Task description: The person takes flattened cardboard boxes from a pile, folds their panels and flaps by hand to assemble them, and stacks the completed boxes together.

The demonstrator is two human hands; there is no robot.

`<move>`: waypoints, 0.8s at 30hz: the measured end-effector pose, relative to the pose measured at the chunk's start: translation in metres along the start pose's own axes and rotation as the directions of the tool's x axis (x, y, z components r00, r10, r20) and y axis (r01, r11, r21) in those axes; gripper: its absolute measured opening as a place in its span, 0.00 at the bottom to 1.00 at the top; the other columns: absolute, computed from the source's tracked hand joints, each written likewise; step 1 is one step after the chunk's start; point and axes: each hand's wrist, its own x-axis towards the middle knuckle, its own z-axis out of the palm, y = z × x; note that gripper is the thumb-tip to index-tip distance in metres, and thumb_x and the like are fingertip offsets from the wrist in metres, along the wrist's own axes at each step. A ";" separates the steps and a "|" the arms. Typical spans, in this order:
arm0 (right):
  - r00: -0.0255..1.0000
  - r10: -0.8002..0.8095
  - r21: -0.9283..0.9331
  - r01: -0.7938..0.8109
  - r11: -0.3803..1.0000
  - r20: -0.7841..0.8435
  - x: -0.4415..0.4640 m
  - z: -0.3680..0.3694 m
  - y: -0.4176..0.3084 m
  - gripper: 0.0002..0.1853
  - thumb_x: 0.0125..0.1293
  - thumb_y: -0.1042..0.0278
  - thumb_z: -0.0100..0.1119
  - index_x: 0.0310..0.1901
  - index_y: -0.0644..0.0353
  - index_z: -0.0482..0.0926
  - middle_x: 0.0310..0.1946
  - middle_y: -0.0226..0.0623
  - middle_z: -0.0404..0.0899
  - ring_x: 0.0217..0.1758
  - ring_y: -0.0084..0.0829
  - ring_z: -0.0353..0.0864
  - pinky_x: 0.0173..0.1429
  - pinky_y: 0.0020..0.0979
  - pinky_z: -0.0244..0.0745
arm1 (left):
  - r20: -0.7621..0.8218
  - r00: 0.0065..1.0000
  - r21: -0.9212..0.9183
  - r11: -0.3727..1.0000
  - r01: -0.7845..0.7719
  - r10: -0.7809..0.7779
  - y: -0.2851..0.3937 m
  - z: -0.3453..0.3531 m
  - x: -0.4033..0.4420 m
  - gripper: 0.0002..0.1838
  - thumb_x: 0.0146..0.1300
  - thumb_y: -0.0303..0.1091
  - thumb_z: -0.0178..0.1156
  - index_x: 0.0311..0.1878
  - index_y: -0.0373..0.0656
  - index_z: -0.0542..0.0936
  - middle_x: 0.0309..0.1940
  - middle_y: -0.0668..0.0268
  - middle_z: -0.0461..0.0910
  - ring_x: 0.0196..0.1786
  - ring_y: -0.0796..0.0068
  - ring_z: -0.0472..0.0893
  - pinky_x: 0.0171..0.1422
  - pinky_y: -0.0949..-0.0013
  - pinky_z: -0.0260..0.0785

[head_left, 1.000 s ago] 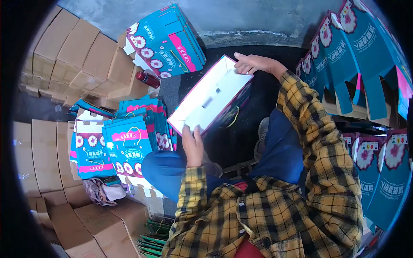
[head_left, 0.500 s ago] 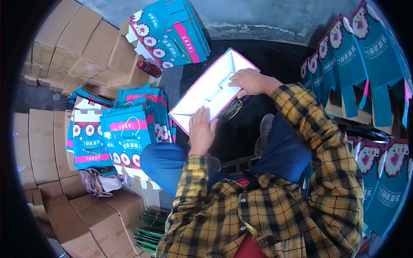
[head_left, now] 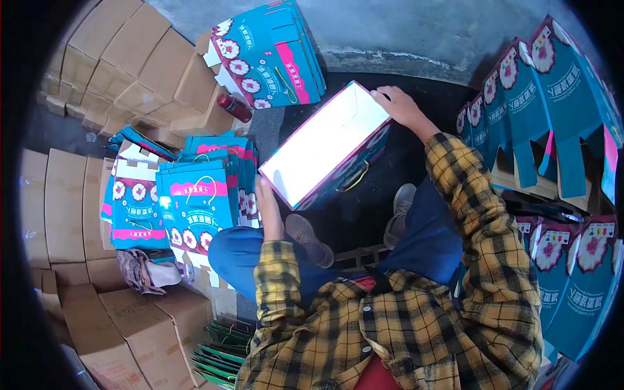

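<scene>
A carton with a bright white face [head_left: 328, 146] turned up stands between my hands, its teal printed side and yellow cord handle facing my legs. My left hand [head_left: 268, 207] lies along its near left end, fingers stretched out flat. At the far right corner, my right hand [head_left: 400, 106] touches the edge, fingers extended and the thumb apart. Whether any fingers curl behind the carton's edges is hidden. Flat teal cartons [head_left: 198, 211] with cord handles lean in a stack left of my knee.
Another teal stack [head_left: 276, 58] leans on the wall beside a red bottle [head_left: 234, 108]. Brown boxes [head_left: 107, 71] fill the left side. Folded-up teal cartons [head_left: 530, 107] line the right. Green bags [head_left: 221, 354] and a cloth [head_left: 140, 272] are at lower left.
Both hands have moved from the carton's inside out to its opposite ends. The inner flaps seen before now lie as a smooth white face.
</scene>
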 end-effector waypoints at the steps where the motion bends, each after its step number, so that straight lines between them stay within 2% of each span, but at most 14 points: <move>1: 0.976 0.144 0.112 -0.164 0.980 0.166 0.002 0.000 0.003 0.31 0.70 0.41 0.42 0.49 0.65 0.79 0.48 0.54 0.79 0.53 0.49 0.77 0.60 0.41 0.68 | 0.040 0.992 -0.144 0.981 0.128 -0.123 0.001 -0.001 -0.003 0.41 0.70 0.63 0.42 0.70 0.33 0.58 0.70 0.49 0.59 0.72 0.56 0.60 0.73 0.60 0.52; 2: 0.903 0.258 0.191 -0.336 0.922 0.343 0.004 0.001 0.005 0.34 0.71 0.38 0.37 0.49 0.66 0.79 0.49 0.55 0.79 0.54 0.50 0.76 0.59 0.41 0.67 | 0.099 0.966 -0.280 0.925 0.257 -0.238 0.002 -0.001 -0.008 0.43 0.69 0.68 0.40 0.68 0.35 0.63 0.67 0.48 0.63 0.70 0.58 0.63 0.70 0.62 0.55; 4: 0.914 0.249 0.210 -0.325 0.922 0.321 0.002 0.011 0.022 0.40 0.70 0.34 0.30 0.49 0.68 0.79 0.48 0.56 0.80 0.54 0.51 0.76 0.60 0.41 0.66 | 0.068 0.952 -0.235 0.923 0.305 -0.297 -0.006 -0.009 -0.004 0.46 0.66 0.72 0.38 0.66 0.35 0.65 0.65 0.49 0.66 0.67 0.58 0.67 0.68 0.61 0.58; 6: 0.775 0.426 0.292 -0.590 0.753 0.467 0.006 0.012 0.041 0.38 0.70 0.31 0.36 0.46 0.64 0.81 0.37 0.41 0.83 0.40 0.29 0.80 0.46 0.29 0.72 | 0.039 0.932 -0.192 0.912 0.361 -0.361 -0.024 -0.023 0.002 0.49 0.63 0.76 0.37 0.64 0.35 0.68 0.62 0.49 0.69 0.64 0.58 0.70 0.65 0.60 0.62; 7: 0.728 0.457 0.317 -0.654 0.687 0.512 0.001 0.000 0.042 0.42 0.67 0.27 0.35 0.42 0.63 0.83 0.34 0.39 0.83 0.35 0.26 0.81 0.42 0.26 0.72 | 0.053 0.900 -0.172 0.884 0.436 -0.433 -0.034 -0.030 0.006 0.51 0.61 0.78 0.35 0.61 0.34 0.70 0.56 0.51 0.74 0.58 0.59 0.74 0.61 0.60 0.65; 8: 0.727 0.458 0.313 -0.654 0.689 0.512 -0.001 -0.002 0.048 0.42 0.67 0.27 0.35 0.42 0.63 0.83 0.34 0.39 0.83 0.35 0.26 0.81 0.42 0.26 0.72 | 0.066 0.862 -0.150 0.849 0.507 -0.503 -0.044 -0.035 0.007 0.53 0.60 0.80 0.33 0.58 0.33 0.73 0.50 0.53 0.79 0.52 0.60 0.78 0.58 0.59 0.67; 9: 0.662 0.523 0.120 -0.674 0.729 0.536 -0.004 -0.002 0.053 0.43 0.67 0.26 0.34 0.41 0.63 0.84 0.35 0.40 0.84 0.36 0.27 0.80 0.44 0.27 0.72 | 0.166 0.842 -0.154 0.830 0.536 -0.513 -0.047 -0.034 0.004 0.56 0.55 0.84 0.33 0.54 0.33 0.76 0.45 0.53 0.81 0.47 0.63 0.80 0.54 0.62 0.69; 10: 0.596 0.593 -0.077 -0.667 0.741 0.541 -0.004 -0.002 0.057 0.43 0.66 0.25 0.34 0.40 0.63 0.84 0.36 0.41 0.84 0.37 0.28 0.80 0.45 0.29 0.73 | 0.360 0.763 -0.217 0.747 0.628 -0.537 -0.055 -0.032 0.010 0.53 0.57 0.82 0.35 0.52 0.35 0.78 0.43 0.55 0.82 0.47 0.67 0.80 0.55 0.66 0.69; 12: 0.564 0.481 0.191 -0.758 0.623 0.671 -0.028 -0.002 0.055 0.37 0.69 0.29 0.39 0.38 0.60 0.84 0.38 0.40 0.83 0.42 0.30 0.77 0.55 0.35 0.70 | 0.432 0.731 -0.156 0.755 0.637 -0.528 -0.044 -0.016 -0.012 0.49 0.60 0.78 0.38 0.52 0.35 0.80 0.45 0.56 0.83 0.48 0.69 0.80 0.56 0.68 0.69; 14: 0.501 0.414 0.271 -0.823 0.499 0.760 -0.037 0.014 0.069 0.33 0.71 0.34 0.41 0.39 0.59 0.84 0.39 0.37 0.83 0.43 0.29 0.77 0.55 0.34 0.70 | 0.536 0.654 -0.317 0.590 0.742 -0.534 -0.050 -0.007 -0.025 0.36 0.64 0.65 0.53 0.54 0.38 0.79 0.48 0.56 0.82 0.51 0.66 0.80 0.58 0.66 0.69; 20: 0.584 0.229 0.471 -0.786 0.401 0.779 -0.026 -0.016 0.033 0.28 0.72 0.40 0.44 0.47 0.59 0.81 0.43 0.32 0.83 0.40 0.22 0.80 0.52 0.28 0.74 | 0.562 0.656 -0.350 0.574 0.741 -0.504 -0.061 -0.013 -0.011 0.27 0.68 0.44 0.57 0.64 0.36 0.70 0.58 0.58 0.76 0.57 0.65 0.78 0.62 0.64 0.69; 22: 0.685 0.177 0.626 -0.722 0.295 0.707 -0.024 -0.036 0.005 0.27 0.71 0.40 0.47 0.47 0.59 0.81 0.41 0.31 0.83 0.40 0.21 0.80 0.52 0.27 0.74 | 0.389 0.866 -0.328 0.831 0.449 -0.315 -0.059 -0.011 -0.008 0.28 0.68 0.40 0.58 0.67 0.37 0.67 0.60 0.59 0.75 0.60 0.66 0.76 0.64 0.64 0.67; 23: 0.726 0.142 0.651 -0.672 0.353 0.673 -0.016 -0.024 0.029 0.29 0.69 0.36 0.47 0.48 0.57 0.80 0.44 0.32 0.81 0.47 0.24 0.78 0.55 0.29 0.71 | 0.341 0.922 -0.352 0.884 0.306 -0.184 -0.059 -0.011 -0.007 0.30 0.67 0.38 0.60 0.68 0.38 0.64 0.61 0.60 0.73 0.63 0.68 0.72 0.67 0.65 0.64; 24: 0.715 0.275 0.577 -0.689 0.439 0.643 -0.014 -0.034 0.017 0.32 0.66 0.32 0.46 0.51 0.56 0.79 0.47 0.32 0.80 0.49 0.26 0.77 0.57 0.32 0.69 | 0.302 0.947 -0.400 0.887 0.232 -0.112 -0.053 -0.009 -0.009 0.30 0.68 0.41 0.58 0.69 0.39 0.64 0.61 0.62 0.72 0.62 0.69 0.71 0.67 0.63 0.62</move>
